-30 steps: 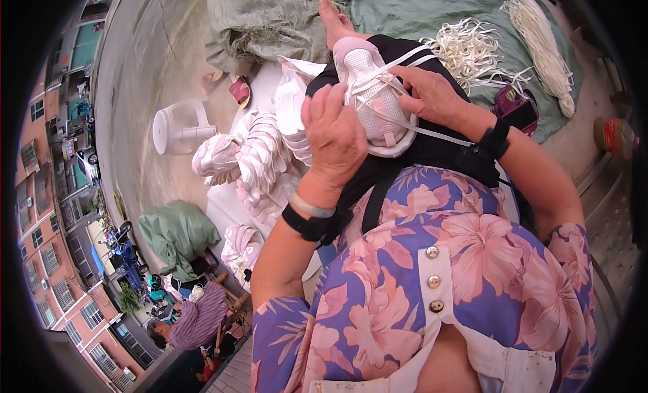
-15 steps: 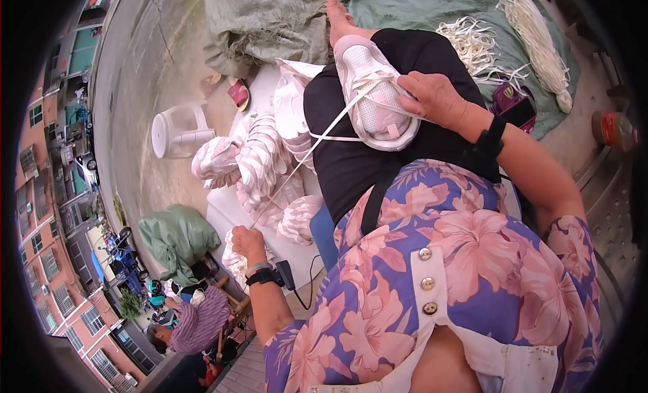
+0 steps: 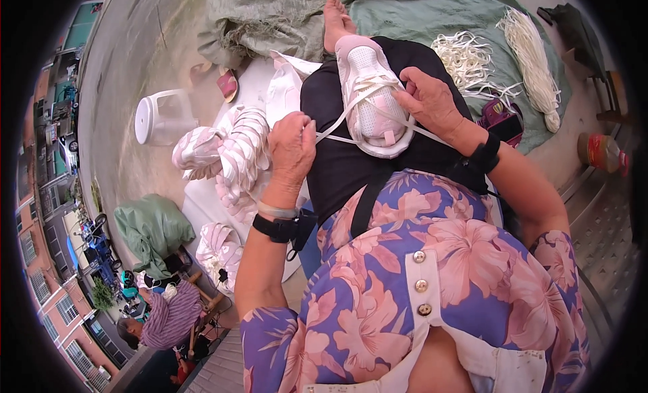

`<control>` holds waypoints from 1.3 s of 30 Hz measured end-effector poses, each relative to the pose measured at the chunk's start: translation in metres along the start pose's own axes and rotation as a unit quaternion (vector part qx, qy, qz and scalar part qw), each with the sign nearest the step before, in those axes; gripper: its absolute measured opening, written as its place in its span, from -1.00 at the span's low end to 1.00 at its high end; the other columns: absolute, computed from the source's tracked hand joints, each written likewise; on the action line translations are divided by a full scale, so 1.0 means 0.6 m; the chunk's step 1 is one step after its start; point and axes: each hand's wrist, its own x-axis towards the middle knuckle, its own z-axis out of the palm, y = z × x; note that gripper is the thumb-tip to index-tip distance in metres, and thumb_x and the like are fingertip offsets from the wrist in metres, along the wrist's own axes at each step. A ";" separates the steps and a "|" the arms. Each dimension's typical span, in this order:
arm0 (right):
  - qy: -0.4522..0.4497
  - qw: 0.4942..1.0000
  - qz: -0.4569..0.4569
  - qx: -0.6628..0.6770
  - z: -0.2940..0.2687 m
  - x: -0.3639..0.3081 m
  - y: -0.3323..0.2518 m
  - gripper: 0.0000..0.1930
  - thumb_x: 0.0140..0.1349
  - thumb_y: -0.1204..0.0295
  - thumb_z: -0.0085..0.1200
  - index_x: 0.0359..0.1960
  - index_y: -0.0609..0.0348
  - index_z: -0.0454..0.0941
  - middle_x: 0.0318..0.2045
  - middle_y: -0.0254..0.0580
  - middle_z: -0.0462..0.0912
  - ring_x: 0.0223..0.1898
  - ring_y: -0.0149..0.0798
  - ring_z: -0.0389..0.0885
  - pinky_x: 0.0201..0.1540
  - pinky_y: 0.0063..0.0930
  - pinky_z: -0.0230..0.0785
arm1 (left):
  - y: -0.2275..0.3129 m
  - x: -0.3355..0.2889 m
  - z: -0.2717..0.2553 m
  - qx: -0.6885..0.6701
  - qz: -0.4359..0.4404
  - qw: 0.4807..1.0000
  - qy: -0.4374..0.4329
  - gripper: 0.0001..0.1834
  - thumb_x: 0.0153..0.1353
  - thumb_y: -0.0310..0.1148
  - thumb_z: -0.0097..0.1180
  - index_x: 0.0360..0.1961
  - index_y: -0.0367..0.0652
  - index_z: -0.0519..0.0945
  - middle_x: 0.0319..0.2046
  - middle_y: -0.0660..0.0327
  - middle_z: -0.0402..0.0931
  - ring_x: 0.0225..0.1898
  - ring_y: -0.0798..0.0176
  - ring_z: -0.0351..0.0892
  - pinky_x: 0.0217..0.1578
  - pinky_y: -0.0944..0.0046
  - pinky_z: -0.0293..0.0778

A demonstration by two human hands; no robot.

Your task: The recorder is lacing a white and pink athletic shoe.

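Head view: lace (image 3: 337,131) ends hidden inside hands (image 3: 291,146).

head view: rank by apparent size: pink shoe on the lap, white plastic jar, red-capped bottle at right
1. pink shoe, largest, though it lies nearest the camera.
2. white plastic jar, somewhat smaller, farther off on the ground.
3. red-capped bottle, smallest, near the rim where the fisheye shrinks things.

A pale pink shoe upper (image 3: 370,96) with white mesh lies sole-side down on the black lap cloth (image 3: 351,163), white laces (image 3: 351,119) stretched taut across it
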 end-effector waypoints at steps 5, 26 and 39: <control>0.075 0.996 -0.057 0.011 0.014 0.013 -0.001 -0.78 0.04 0.32 0.08 -0.30 0.12 0.44 -0.52 -0.20 0.50 -0.49 -0.14 0.53 -0.45 -0.35 0.36 | 0.063 0.059 0.043 -0.032 0.047 0.998 -0.037 -0.85 0.11 -0.38 0.05 -0.48 -0.26 0.47 -0.49 0.10 0.47 -0.40 0.04 0.45 -0.33 0.16 0.36; -0.144 0.975 -0.039 0.166 0.019 0.078 -0.003 -0.81 0.03 0.35 0.14 -0.54 0.16 0.42 -0.53 -0.30 0.40 -0.35 -0.45 0.35 -0.29 -0.57 0.23 | 0.106 0.073 0.049 -0.033 -0.033 0.995 -0.094 -0.79 0.07 -0.33 0.13 -0.52 -0.22 0.41 -0.66 0.08 0.39 -0.56 0.03 0.44 -0.55 0.17 0.32; -0.037 0.969 0.140 0.200 0.021 0.057 -0.005 -0.71 -0.14 0.22 0.18 -0.63 0.26 0.54 -0.64 -0.13 0.53 -0.57 -0.29 0.49 -0.44 -0.41 0.32 | 0.118 0.065 0.050 0.073 0.081 0.992 -0.057 -0.88 0.04 -0.38 0.10 -0.43 -0.14 0.43 -0.54 0.11 0.43 -0.49 -0.02 0.49 -0.51 0.13 0.41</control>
